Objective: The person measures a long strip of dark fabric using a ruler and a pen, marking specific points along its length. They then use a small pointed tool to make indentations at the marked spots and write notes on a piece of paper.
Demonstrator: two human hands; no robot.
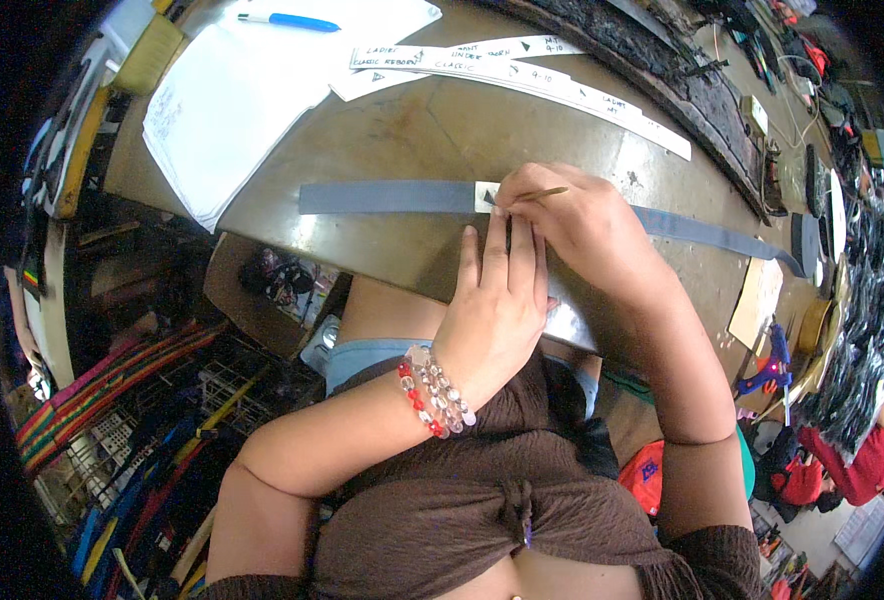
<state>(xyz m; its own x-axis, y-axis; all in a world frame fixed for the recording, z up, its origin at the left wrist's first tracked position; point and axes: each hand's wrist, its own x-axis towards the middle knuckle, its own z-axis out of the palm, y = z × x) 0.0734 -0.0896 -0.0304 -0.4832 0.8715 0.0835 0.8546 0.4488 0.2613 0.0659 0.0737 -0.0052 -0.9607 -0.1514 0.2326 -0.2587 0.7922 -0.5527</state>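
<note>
A long grey-blue strip [392, 197] lies across the brown tabletop, passing under my hands and out to the right. On it sits a short white strip template [485, 197] with a dark triangular mark. My left hand [492, 290], wearing bead bracelets, is open, its fingers stretched out with the tips at the strip's near edge. My right hand [577, 220] pinches a thin brown pencil-like stick [544, 193] right over the template. The fingers hide its working tip and much of the template.
White paper sheets [232, 110] lie at the far left, with a blue pen [302, 22] on them. Several white labelled strips [522, 75] fan out behind my hands. A roll [804, 245] ends the grey-blue strip. Blue-handled scissors [777, 360] are at right, an open box [252, 300] below left.
</note>
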